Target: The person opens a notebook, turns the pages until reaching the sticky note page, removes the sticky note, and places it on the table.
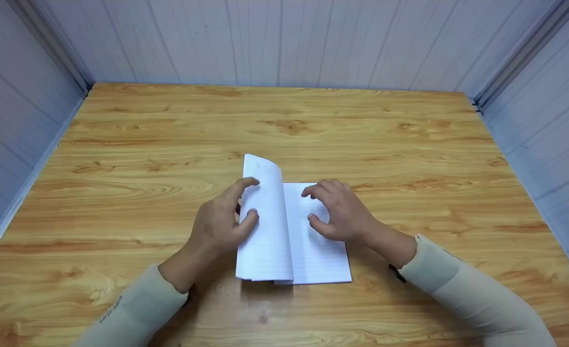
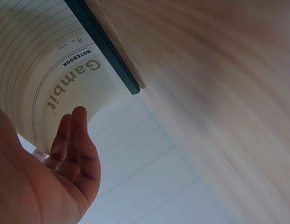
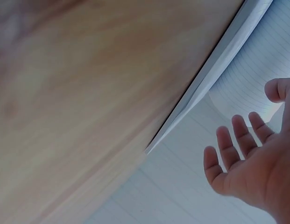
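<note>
A notebook (image 1: pixel 316 260) with white lined pages lies open on the table. My left hand (image 1: pixel 219 224) holds its raised, curved left-hand leaves (image 1: pixel 265 231), with thumb and index finger over the front side and other fingers behind. Seen from below in the left wrist view, the printed page (image 2: pixel 74 77) reads "Gambit" and "NOTEBOOK", beside a dark green edge (image 2: pixel 107 46). Over the right-hand page hovers my right hand (image 1: pixel 340 212), fingers spread and slightly bent, nothing between them. The right wrist view shows those fingers (image 3: pixel 245 140) apart from the paper.
A wood-grain table (image 1: pixel 169 130) stretches out around the notebook. Pale panelled walls (image 1: pixel 265 43) enclose it at the back and on both sides. Light sleeves (image 1: pixel 140 303) cover both forearms.
</note>
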Demonstrator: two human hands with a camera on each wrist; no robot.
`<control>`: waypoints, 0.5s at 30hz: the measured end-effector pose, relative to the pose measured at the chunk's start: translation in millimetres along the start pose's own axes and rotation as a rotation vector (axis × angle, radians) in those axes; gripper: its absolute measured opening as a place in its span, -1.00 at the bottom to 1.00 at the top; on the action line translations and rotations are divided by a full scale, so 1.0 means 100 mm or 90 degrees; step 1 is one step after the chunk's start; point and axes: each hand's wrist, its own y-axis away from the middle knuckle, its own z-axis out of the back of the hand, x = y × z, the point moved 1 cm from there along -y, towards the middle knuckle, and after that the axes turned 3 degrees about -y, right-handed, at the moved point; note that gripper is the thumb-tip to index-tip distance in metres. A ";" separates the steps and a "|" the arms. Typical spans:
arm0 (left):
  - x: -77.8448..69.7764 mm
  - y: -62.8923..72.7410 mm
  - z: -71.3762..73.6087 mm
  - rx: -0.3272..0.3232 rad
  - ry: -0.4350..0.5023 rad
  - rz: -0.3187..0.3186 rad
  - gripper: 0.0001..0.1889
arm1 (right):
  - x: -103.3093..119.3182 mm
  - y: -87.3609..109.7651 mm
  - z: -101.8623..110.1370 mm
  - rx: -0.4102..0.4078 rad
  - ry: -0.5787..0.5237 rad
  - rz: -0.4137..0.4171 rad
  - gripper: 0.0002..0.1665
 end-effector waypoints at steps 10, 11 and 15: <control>-0.01 -0.02 0.00 -0.007 0.007 -0.012 -0.60 | -0.02 0.01 0.01 0.047 0.091 -0.153 -0.39; -0.01 -0.02 0.00 -0.006 0.008 -0.011 -0.60 | -0.03 0.01 0.01 0.060 0.100 -0.171 -0.36; -0.01 -0.02 0.00 -0.008 0.007 -0.011 -0.62 | -0.04 0.01 0.00 0.105 0.123 -0.226 -0.27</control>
